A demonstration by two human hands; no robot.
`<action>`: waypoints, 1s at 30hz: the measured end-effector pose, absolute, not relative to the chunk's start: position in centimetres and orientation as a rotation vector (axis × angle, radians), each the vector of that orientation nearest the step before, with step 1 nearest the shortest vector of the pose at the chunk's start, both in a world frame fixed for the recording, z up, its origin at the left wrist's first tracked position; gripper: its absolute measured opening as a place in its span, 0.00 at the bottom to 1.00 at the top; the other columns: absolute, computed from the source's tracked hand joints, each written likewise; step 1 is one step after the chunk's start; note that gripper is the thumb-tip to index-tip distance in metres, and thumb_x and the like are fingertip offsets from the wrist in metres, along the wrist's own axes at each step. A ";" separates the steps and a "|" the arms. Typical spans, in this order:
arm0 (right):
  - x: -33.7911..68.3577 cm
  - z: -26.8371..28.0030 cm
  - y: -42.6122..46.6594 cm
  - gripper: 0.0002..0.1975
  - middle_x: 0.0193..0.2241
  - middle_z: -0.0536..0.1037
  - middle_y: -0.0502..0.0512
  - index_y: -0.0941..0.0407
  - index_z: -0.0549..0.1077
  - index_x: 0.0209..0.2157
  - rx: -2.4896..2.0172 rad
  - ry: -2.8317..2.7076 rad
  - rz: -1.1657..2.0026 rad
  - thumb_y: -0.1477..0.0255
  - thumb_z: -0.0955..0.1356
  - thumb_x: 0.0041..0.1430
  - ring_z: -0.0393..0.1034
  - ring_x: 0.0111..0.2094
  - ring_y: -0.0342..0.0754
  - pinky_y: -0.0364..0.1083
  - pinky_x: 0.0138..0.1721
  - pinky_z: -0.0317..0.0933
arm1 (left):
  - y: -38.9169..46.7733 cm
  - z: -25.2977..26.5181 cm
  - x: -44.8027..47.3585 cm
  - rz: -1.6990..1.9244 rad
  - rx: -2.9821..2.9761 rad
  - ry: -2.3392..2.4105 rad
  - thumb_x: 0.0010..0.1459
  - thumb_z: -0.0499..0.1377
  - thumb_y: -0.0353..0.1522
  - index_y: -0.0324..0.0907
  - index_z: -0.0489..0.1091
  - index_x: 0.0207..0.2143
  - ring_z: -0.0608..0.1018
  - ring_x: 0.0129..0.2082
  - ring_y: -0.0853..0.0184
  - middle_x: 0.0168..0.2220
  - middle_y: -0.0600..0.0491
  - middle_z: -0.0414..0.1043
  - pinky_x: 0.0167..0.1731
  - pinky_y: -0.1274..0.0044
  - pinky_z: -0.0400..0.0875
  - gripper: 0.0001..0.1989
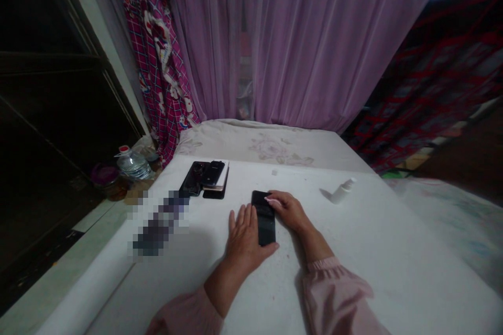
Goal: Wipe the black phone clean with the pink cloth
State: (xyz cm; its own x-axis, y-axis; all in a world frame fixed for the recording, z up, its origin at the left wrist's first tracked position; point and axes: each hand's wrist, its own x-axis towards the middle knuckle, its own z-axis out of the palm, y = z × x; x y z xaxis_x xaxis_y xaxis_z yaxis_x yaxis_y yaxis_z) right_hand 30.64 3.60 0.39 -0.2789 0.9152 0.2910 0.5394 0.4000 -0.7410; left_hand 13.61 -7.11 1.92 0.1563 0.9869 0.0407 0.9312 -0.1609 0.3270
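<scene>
A black smartphone (264, 222) lies flat on the white-covered table, its dark screen facing up. My left hand (245, 241) rests along the phone's left side with fingers stretched out, and its thumb reaches across the bottom end. At the phone's upper right, my right hand (290, 211) has its fingers closed on a small pale pink-white cloth-like piece (273, 201), pressed to the glass. Its exact kind is too small to tell.
Several phones (214, 174) lie grouped at the table's far left, near a blurred patch (161, 222). A small white bottle (342, 191) stands at the right, and a tiny white piece (274, 172) lies beyond the phone. Purple curtains (306, 42) hang behind. A water jug (134, 163) is on the left.
</scene>
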 end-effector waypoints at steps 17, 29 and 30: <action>29.7 0.3 4.3 0.13 0.37 0.81 0.54 0.52 0.78 0.36 -1.340 -1.946 0.533 0.63 0.64 0.60 0.73 0.40 0.51 0.50 0.46 0.64 | -7.1 2.2 13.7 0.353 2.199 1.879 0.53 0.56 0.54 0.31 0.46 0.67 0.48 0.68 0.50 0.68 0.38 0.46 0.65 0.54 0.36 0.50; 30.9 0.7 4.0 0.10 0.44 0.80 0.56 0.52 0.79 0.34 -1.198 -1.947 0.737 0.64 0.66 0.57 0.72 0.47 0.53 0.53 0.50 0.63 | -7.2 2.0 13.7 0.372 2.212 1.872 0.53 0.56 0.54 0.31 0.45 0.67 0.48 0.68 0.50 0.68 0.38 0.46 0.65 0.54 0.37 0.50; 31.2 0.8 3.8 0.10 0.45 0.79 0.57 0.52 0.79 0.33 -1.166 -1.953 0.778 0.64 0.67 0.56 0.72 0.49 0.54 0.54 0.52 0.62 | -7.2 2.0 13.7 0.373 2.207 1.872 0.53 0.56 0.54 0.31 0.46 0.67 0.48 0.68 0.50 0.68 0.38 0.46 0.65 0.54 0.37 0.50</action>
State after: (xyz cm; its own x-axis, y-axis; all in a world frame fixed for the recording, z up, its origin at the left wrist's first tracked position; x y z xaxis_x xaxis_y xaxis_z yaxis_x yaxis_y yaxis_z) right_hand 31.17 3.83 0.77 -0.3308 0.9032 0.2734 0.4680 0.4086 -0.7836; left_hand 13.69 -7.21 2.03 0.1548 0.9867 0.0488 0.9300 -0.1622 0.3298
